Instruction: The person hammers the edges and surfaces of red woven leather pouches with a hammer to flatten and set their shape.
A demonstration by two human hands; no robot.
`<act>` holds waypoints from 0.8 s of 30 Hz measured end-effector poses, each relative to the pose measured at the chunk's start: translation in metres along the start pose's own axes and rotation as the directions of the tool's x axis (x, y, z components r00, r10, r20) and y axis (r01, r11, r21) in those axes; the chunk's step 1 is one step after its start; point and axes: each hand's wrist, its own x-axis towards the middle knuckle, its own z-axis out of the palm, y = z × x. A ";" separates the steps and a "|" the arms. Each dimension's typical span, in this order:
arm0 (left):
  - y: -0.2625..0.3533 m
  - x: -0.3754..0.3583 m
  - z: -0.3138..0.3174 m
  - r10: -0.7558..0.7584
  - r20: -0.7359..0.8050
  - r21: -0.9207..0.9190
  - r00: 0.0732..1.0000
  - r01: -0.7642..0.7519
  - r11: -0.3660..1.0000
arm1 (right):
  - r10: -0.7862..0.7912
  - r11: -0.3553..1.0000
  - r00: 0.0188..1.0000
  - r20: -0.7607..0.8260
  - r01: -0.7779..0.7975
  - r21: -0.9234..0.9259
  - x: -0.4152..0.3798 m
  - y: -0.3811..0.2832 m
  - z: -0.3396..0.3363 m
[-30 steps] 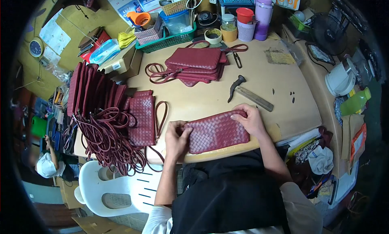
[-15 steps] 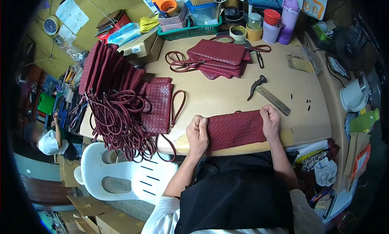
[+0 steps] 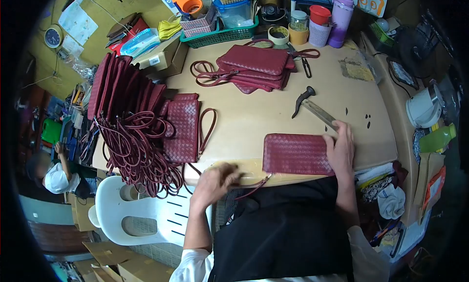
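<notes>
Dark red and woven, a flat pouch [image 3: 295, 154] lies on the table [image 3: 234, 120] near its front edge, where half a second ago both hands gripped it at its two ends. Now the left hand [image 3: 212, 184] is off it, out to the left over the table edge, its fingers loosely curled; I cannot tell whether they hold the thin strap [image 3: 254, 188] that trails from the pouch's lower left corner (that strap was out of sight before). The right hand [image 3: 343, 147] remains at the right end, fingers stretched forward and thumb apart from them; whether they pinch the edge I cannot tell. The pouch now sits farther right, closer to the hammer [image 3: 317, 112], which stays where it was.

The pouch is a rounded rectangle with a fine checkered weave and a soft sheen. The hammer pairs a dark, curved head with a straight wooden handle. Behind it, more red pouches [image 3: 256, 62] lie in a flat pile with looped straps. At the left, a thick row of pouches [image 3: 127, 81] stands on edge, cords [image 3: 141, 160] spilling in tangled loops above a smooth white plastic chair [image 3: 107, 204].
</notes>
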 end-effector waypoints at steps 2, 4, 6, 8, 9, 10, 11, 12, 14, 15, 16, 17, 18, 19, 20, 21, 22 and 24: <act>-0.009 0.012 0.003 -0.065 -0.051 0.092 0.997 0.069 0.993 | -0.412 0.832 0.909 -0.060 0.348 -0.432 0.000 -0.002 0.002; -0.008 0.023 0.013 -0.118 -0.059 -0.150 0.991 0.108 0.983 | -0.389 0.872 0.921 0.018 0.374 -0.316 -0.006 -0.006 0.010; -0.008 0.045 0.032 -0.011 -0.046 -0.104 0.999 0.006 0.995 | -0.370 0.902 0.923 0.102 0.383 -0.198 -0.013 -0.011 0.024; 0.006 0.066 0.047 -0.047 -0.069 -0.086 0.996 0.041 0.995 | -0.436 0.865 0.873 0.216 0.473 -0.167 -0.020 -0.015 0.045; 0.013 0.075 0.052 -0.046 -0.066 -0.087 0.997 0.040 0.995 | -0.434 0.866 0.875 0.215 0.471 -0.169 -0.022 -0.016 0.053; 0.021 0.082 0.055 -0.058 -0.042 -0.083 0.997 0.054 0.995 | -0.467 0.827 0.837 0.285 0.528 -0.194 -0.023 -0.017 0.061; 0.026 0.086 0.058 -0.069 -0.020 -0.078 0.997 0.067 0.995 | -0.496 0.782 0.792 0.356 0.586 -0.213 -0.024 -0.019 0.065; 0.026 0.088 0.062 -0.067 -0.019 -0.080 0.998 0.065 0.995 | -0.496 0.782 0.793 0.355 0.585 -0.216 -0.024 -0.022 0.067; 0.023 0.090 0.071 -0.028 -0.106 -0.092 0.994 0.019 0.996 | -0.487 0.803 0.788 0.376 0.574 -0.163 -0.026 -0.026 0.069; 0.024 0.089 0.069 -0.112 -0.056 -0.189 0.992 0.099 0.977 | -0.497 0.801 0.782 0.377 0.581 -0.148 -0.026 -0.026 0.069; 0.017 0.089 0.072 -0.108 -0.050 -0.190 0.993 0.096 0.977 | -0.493 0.803 0.785 0.374 0.577 -0.153 -0.024 -0.027 0.067; 0.005 0.088 0.078 -0.106 -0.118 -0.291 0.987 0.068 0.954 | -0.504 0.816 0.794 0.339 0.567 -0.116 -0.020 -0.028 0.063; -0.002 0.086 0.083 -0.114 -0.184 -0.388 0.976 0.035 0.921 | -0.513 0.827 0.803 0.304 0.557 -0.076 -0.014 -0.027 0.061; 0.003 0.084 0.081 -0.060 -0.331 -0.334 0.942 -0.058 0.941 | -0.543 0.793 0.811 0.218 0.581 -0.185 -0.002 -0.024 0.059; 0.010 0.077 0.075 -0.063 -0.330 -0.334 0.942 -0.054 0.941 | -0.516 0.800 0.831 0.208 0.554 -0.229 0.013 -0.024 0.050; 0.025 0.068 0.063 0.140 -0.303 -0.098 0.943 -0.177 0.979 | -0.472 0.804 0.869 0.151 0.494 -0.330 0.028 -0.018 0.047; 0.034 0.059 0.054 0.330 -0.226 0.136 0.916 -0.306 0.942 | -0.423 0.789 0.894 0.149 0.444 -0.426 0.042 -0.013 0.043; 0.049 0.039 0.065 0.410 -0.063 0.096 0.910 -0.403 0.910 | -0.429 0.750 0.891 0.148 0.443 -0.491 0.073 0.002 0.044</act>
